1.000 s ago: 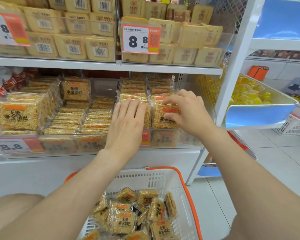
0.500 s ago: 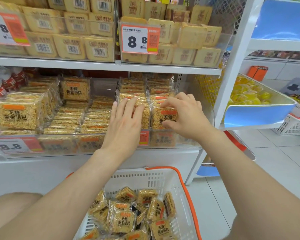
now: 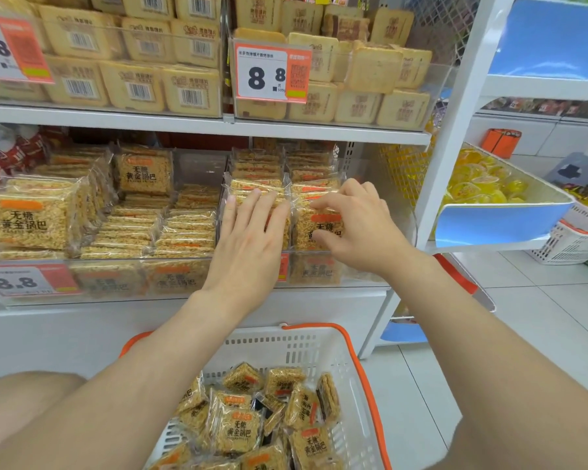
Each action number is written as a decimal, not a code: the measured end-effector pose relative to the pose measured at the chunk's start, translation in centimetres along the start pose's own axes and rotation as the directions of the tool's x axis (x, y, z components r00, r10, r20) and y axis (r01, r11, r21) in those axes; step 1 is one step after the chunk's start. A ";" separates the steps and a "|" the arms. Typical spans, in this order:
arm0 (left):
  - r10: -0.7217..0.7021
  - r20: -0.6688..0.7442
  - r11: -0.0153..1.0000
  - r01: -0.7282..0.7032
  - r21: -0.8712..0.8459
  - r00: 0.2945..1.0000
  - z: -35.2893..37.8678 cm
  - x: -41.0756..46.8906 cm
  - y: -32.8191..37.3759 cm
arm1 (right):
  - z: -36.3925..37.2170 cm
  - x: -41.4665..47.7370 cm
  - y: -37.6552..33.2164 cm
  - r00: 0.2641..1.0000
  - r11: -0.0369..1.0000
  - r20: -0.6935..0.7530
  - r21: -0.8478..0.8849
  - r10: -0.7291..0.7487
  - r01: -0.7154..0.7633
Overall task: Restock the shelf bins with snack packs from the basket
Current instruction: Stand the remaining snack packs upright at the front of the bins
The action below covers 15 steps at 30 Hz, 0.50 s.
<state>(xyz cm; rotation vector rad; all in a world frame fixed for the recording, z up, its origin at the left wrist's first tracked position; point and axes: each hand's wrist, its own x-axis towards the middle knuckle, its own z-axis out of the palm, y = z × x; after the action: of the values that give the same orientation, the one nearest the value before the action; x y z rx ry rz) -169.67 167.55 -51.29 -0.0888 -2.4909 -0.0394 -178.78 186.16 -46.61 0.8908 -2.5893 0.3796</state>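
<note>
Centre frame, the clear shelf bin (image 3: pixel 364 266) holds rows of packs; the basket (image 3: pixel 286 347) at bottom centre holds more. My left grip (image 3: pixel 248 242) presses flat on one row. My right grip (image 3: pixel 357 232) pinches an upright snack pack (image 3: pixel 316 232), likely light, crinkly and brittle: I'd hold its edges.

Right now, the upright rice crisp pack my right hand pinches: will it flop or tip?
The rice crisp pack likely stays stiff: it looks like a flat pressed block. Its glossy wrapper may slip in the right hand's pinch. Standing on edge, it could tip unless neighbouring packs brace it.
</note>
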 end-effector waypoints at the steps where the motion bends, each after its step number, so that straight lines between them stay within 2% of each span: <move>1: -0.003 0.002 1.000 0.003 0.004 1.000 0.0 0.0 0.0 | -0.2 0.1 0.1 1.000 1.000 0.005 0.006 -0.003 0.003; 5: -0.045 0.000 0.998 0.045 0.033 0.999 -0.1 0.1 0.1 | -0.1 -0.2 -0.3 1.000 0.998 -0.021 -0.056 0.003 -0.004; 11: -0.103 -0.031 0.993 0.101 -0.054 0.994 -0.7 0.2 -0.2 | 0.6 -0.7 -1.4 0.997 0.986 -0.082 -0.167 0.002 -0.015; 13: -0.087 -0.088 0.994 0.080 -0.080 0.992 -1.1 0.0 -0.1 | 0.7 -1.1 -1.3 0.995 0.979 -0.097 -0.199 0.019 -0.038; 15: -0.065 -0.199 0.993 0.044 -0.107 0.978 -1.7 -0.3 0.0 | 0.6 -1.6 -2.1 0.984 0.969 -0.173 -0.233 0.042 -0.082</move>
<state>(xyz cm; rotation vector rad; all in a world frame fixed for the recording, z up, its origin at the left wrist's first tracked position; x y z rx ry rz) -168.39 167.48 -50.13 -0.0562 -2.2868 -0.1899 -176.41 185.22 -47.56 0.6653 -2.4467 0.1454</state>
